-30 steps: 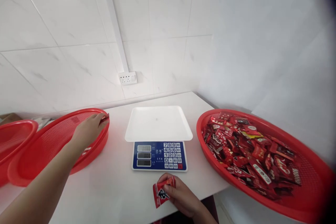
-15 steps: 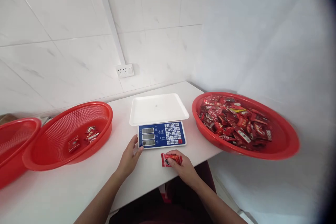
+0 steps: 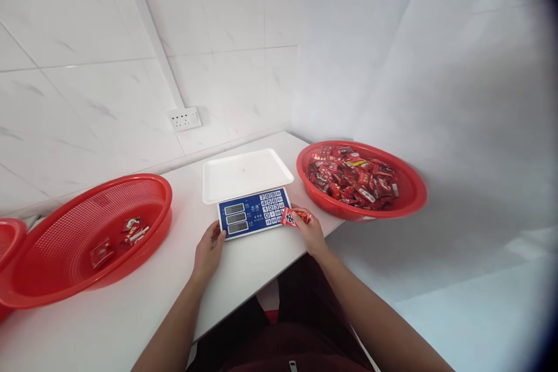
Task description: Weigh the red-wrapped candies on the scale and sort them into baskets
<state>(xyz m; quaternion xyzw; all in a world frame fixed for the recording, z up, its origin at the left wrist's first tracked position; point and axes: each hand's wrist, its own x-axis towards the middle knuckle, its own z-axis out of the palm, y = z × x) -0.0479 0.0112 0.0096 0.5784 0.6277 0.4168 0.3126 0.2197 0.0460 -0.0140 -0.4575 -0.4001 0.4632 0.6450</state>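
In my right hand (image 3: 310, 233) is a small red snack packet (image 3: 289, 217), pinched between thumb and fingers over the lower right corner of the scale. The digital weighing scale (image 3: 256, 225) has a blue panel with number keys and three displays. Its white tray (image 3: 244, 171) lies behind the panel with nothing on it. My left hand (image 3: 209, 250) is closed around the scale's left edge, thumb at the near corner and the other fingers partly hidden along the side.
To the right, a red basket (image 3: 418, 197) full of red packets reaches past the edge of the white table (image 3: 248, 267). Another red basket (image 3: 52, 296) on the left holds a few packets. Part of a third basket (image 3: 11, 232) shows at far left. A wall socket (image 3: 185, 119) is behind.
My right hand has moved up with the packet from the table front to the scale's right corner. My left hand has closed on the scale's left edge. The view has turned right.
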